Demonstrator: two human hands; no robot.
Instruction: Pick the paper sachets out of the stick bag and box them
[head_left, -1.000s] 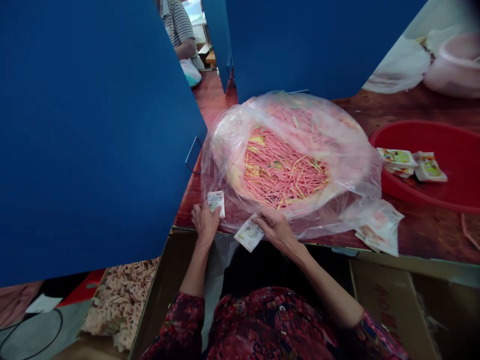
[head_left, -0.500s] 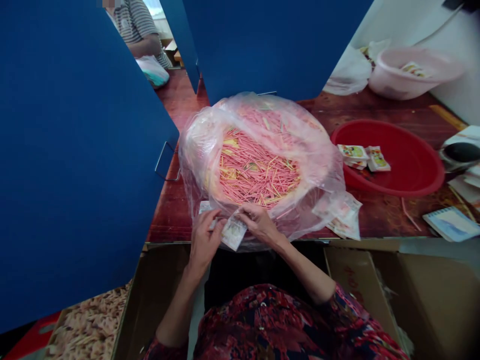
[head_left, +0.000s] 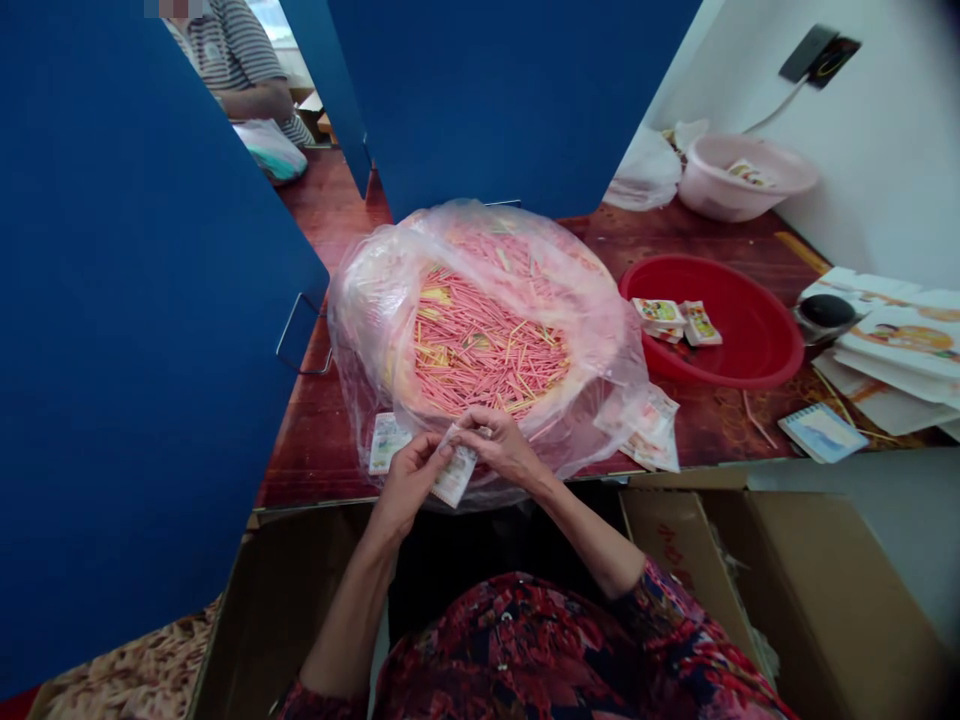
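My left hand pinches the left edge of a small printed packet. My right hand has its fingers closed on the packet's upper end. Both hands are at the near side of a large clear plastic bag, over the table's front edge. Thin pink and yellow sticks fill the bag's wide mouth. Left of my left hand, another printed packet lies on the table. More flat packets lie at the bag's right corner, partly under its plastic.
A red basin holds several small packets. Behind it stands a pale pink basin. A small notebook and printed sheets lie right. Blue partitions rise behind and left; a person in striped sleeves sits beyond.
My left hand has moved in and now grips the packet's edge, where it was beside it before. The camera view has turned slightly right.
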